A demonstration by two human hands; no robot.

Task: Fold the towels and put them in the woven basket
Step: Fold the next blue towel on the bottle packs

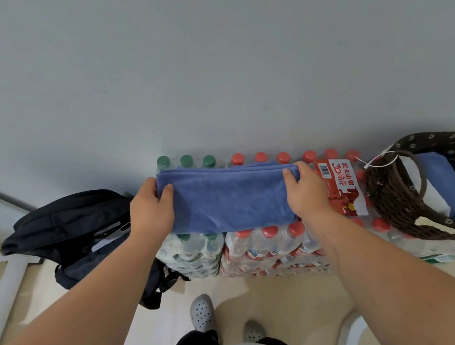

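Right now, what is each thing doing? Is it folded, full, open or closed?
Blue towel: folded, lying flat on the water bottles.
Left hand: gripping the towel's left end.
Right hand: gripping the towel's right end.
Woven basket: on the bottle packs, with a folded blue towel already inside.
Water bottles: capped, wrapped in packs.
Black backpack: slumped on the floor.

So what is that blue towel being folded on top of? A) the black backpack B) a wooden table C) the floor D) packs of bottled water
D: the blue towel, gripped at its ends by the left hand and the right hand, lies across shrink-wrapped packs of bottled water with red and green caps.
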